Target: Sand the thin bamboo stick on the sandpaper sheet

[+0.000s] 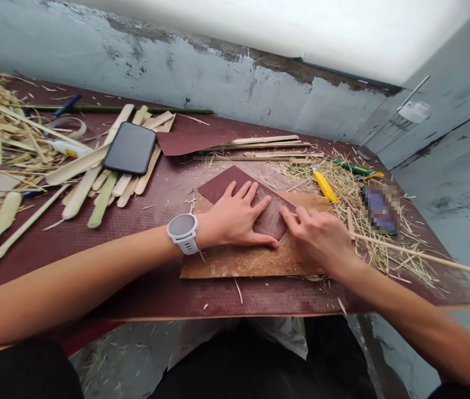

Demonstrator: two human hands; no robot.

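Note:
A dark brown sheet that looks like sandpaper (224, 180) lies slanted on a worn brown board (222, 267). My left hand (239, 213), with a pale watch on its wrist, presses flat on the sheet, fingers spread. At the sheet's right edge is my right hand (320, 233), its fingers curled and the index fingertip touching the sheet. A thin bamboo stick (422, 255) runs out from this hand to the right edge of the view. The stick's other end is hidden by the hand and perhaps the sheet.
Flat bamboo strips (81, 194) lie at left under a black phone (131, 148). Shavings (301, 166) surround a yellow utility knife (325, 184) and a green-handled tool (353, 167). Another brown sheet (193, 142) rests behind. A peeling wall (210, 77) borders the table.

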